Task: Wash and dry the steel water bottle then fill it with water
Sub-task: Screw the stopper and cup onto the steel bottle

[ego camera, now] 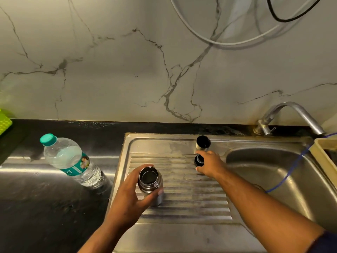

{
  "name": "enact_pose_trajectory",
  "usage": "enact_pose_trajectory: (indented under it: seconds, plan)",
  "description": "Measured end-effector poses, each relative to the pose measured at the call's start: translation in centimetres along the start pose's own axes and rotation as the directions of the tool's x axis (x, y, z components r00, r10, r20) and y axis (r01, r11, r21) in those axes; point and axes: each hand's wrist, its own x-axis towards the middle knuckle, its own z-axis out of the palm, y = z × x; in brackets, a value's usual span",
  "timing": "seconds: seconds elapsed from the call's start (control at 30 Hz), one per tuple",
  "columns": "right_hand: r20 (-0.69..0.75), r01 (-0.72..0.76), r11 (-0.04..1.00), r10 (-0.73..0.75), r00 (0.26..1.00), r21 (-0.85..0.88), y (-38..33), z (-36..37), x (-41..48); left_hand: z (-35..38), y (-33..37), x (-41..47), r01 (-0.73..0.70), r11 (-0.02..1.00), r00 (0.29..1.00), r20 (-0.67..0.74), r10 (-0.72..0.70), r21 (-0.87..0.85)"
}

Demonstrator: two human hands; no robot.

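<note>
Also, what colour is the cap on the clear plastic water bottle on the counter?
The round plastic cap is teal green, shown in the head view.

The steel bottle (151, 187) is smooth, polished metal and its black stopper (198, 160) looks like matt plastic. The ribbed sink (182, 207) is brushed stainless steel, dulled by streaks. The plastic bottle (71, 159) is clear and ridged, standing on a glossy black stone worktop (45, 207) below a smooth, veined marble wall (127, 70).

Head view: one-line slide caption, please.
Left hand grips the open steel bottle on the sink drainboard; right hand holds a black stopper beside the upturned steel cap.
</note>
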Motion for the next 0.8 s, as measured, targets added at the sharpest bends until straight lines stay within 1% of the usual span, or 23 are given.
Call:
enact_pose_trajectory:
  seconds: [0.13, 0.2, 0.23, 0.3, 0.37, 0.43, 0.53, 0.63, 0.7, 0.8]
  plan:
    - [-0.078, -0.032, 0.998, 0.036, 0.996, 0.052, -0.1, 0.5, 0.0, 0.0, -0.2, 0.0, 0.01, 1.0, 1.0, 0.012, -0.01, -0.002]
    - [-0.125, -0.046, 0.989, 0.064, 0.99, 0.139, -0.5, 0.2, -0.6, 0.1, -0.2, 0.0, 0.012, 1.0, 1.0, 0.005, -0.012, -0.008]
    - [-0.144, -0.053, 0.975, 0.085, 0.986, 0.215, -0.7, -0.2, -1.0, 0.1, -0.2, 0.1, 0.013, 1.0, 1.0, 0.002, -0.013, -0.009]
    - [-0.148, -0.061, 0.911, 0.132, 0.98, 0.408, -1.5, -1.3, -2.4, 0.1, -0.2, 0.1, 0.014, 1.0, 1.0, -0.002, -0.014, -0.012]
    - [-0.124, -0.045, 0.805, 0.147, 0.981, 0.592, -2.4, -2.3, -4.4, 0.1, -0.2, 0.1, 0.008, 1.0, 1.0, -0.007, -0.008, -0.01]
    - [-0.139, 0.013, 0.719, 0.118, 0.983, 0.695, -3.4, -3.3, -6.4, 0.0, -0.1, 0.3, -0.003, 1.0, 1.0, -0.014, 0.003, -0.003]
    - [-0.203, 0.129, 0.659, 0.037, 0.979, 0.741, -5.3, -4.8, -9.7, -0.3, 0.0, 0.3, -0.026, 1.0, 0.999, -0.02, 0.026, 0.003]
    - [-0.232, 0.189, 0.613, -0.009, 0.973, 0.767, -7.6, -6.3, -12.7, -0.4, 0.1, 0.4, -0.047, 0.999, 0.999, -0.022, 0.047, 0.0]
    - [-0.277, 0.254, 0.622, -0.063, 0.959, 0.74, -9.6, -7.3, -14.4, -0.7, 0.1, 0.3, -0.062, 0.998, 0.998, -0.02, 0.062, 0.002]
    - [-0.291, 0.358, 0.676, -0.216, 0.932, 0.644, -12.1, -8.6, -15.9, -0.5, 0.1, 0.8, -0.068, 0.998, 0.998, -0.018, 0.068, 0.002]
